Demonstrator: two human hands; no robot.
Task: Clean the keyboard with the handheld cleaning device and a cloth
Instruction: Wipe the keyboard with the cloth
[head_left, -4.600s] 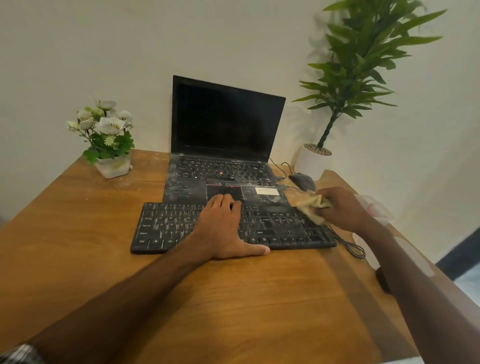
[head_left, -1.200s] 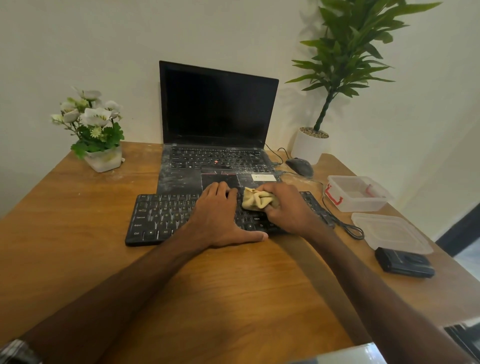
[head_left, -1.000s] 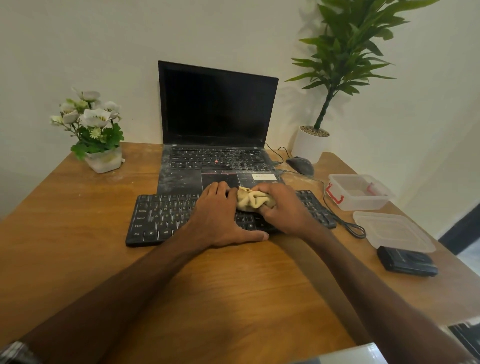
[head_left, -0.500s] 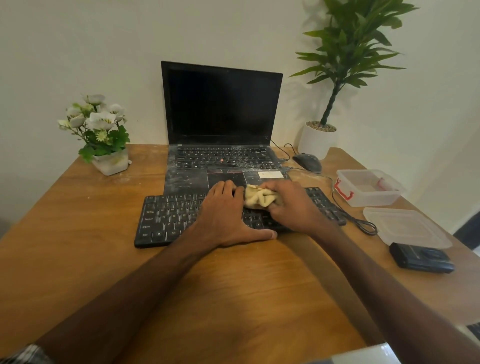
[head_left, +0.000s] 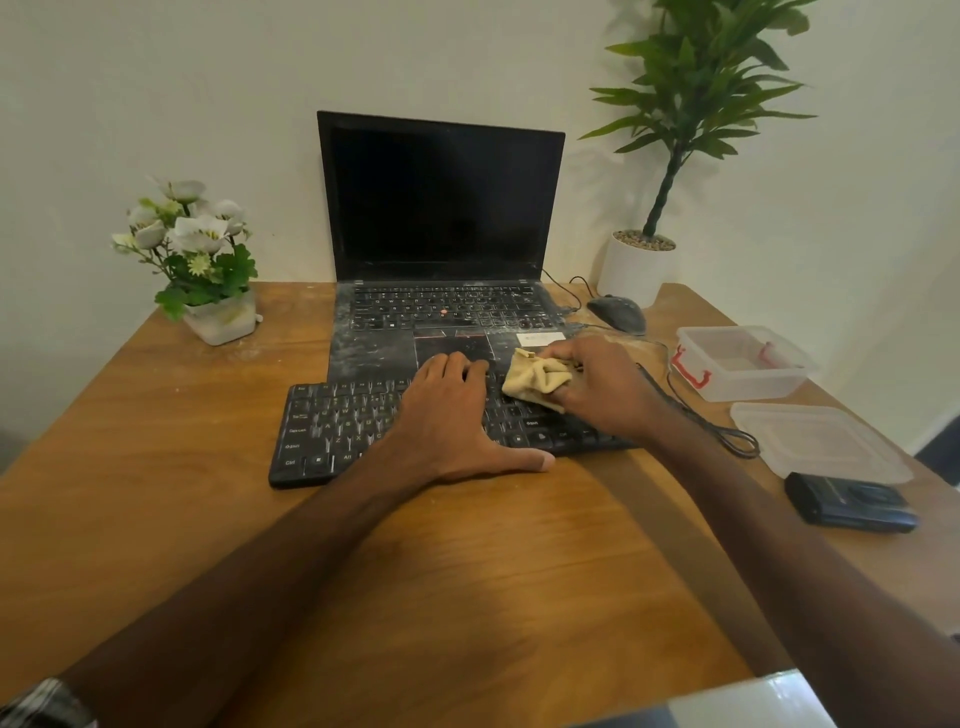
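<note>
A black external keyboard lies on the wooden desk in front of a dusty open laptop. My left hand rests flat on the keyboard's middle, fingers spread, thumb on the desk edge of it. My right hand grips a crumpled beige cloth and presses it on the keys just right of my left hand. A dark flat handheld device lies on the desk at the far right, untouched.
A clear plastic box with red clips and its lid sit at the right. A black mouse and its cable lie behind the keyboard. A flower pot stands back left, a potted plant back right.
My right hand with the cloth has moved from the keyboard's right end to its middle, beside my left hand, and rubs there with small shifts. My left hand stays put.
</note>
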